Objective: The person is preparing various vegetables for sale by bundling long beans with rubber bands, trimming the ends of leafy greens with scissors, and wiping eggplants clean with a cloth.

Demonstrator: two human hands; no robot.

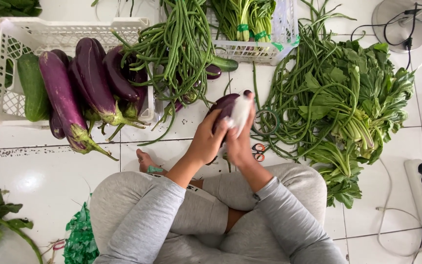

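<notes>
Crate: we see a white plastic lattice crate at the far left of the white tiled floor, holding long purple eggplants and a dark green cucumber.
Beans: a heap of long green beans spills over the crate's right edge, just beyond our hands.
Basket: a second white basket at the far edge holds banded green stalks.
Greens: a pile of leafy greens lies to the right, well clear.
Scissors: orange-handled scissors lie on the floor beside our right wrist.
Eggplant in hand: a dark purple eggplant is lifted above the floor, between both hands.
Left hand: clasped around the eggplant from below.
Right hand: pressing a white cloth-like wrap against the eggplant's side.
</notes>
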